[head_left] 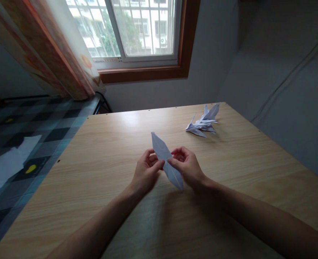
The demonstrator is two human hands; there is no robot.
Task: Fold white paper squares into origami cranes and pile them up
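Note:
A long, narrow folded piece of white paper, pointed at both ends, is held above the middle of the wooden table. My left hand pinches its left side near the middle, fingers curled in. My right hand grips the right side, thumb on top of the paper. The paper slants from upper left to lower right between the two hands.
Finished folded paper cranes lie on the table's far right part. A bed with a checked cover and white sheets of paper runs along the left. A window and curtain stand behind; a grey wall is on the right.

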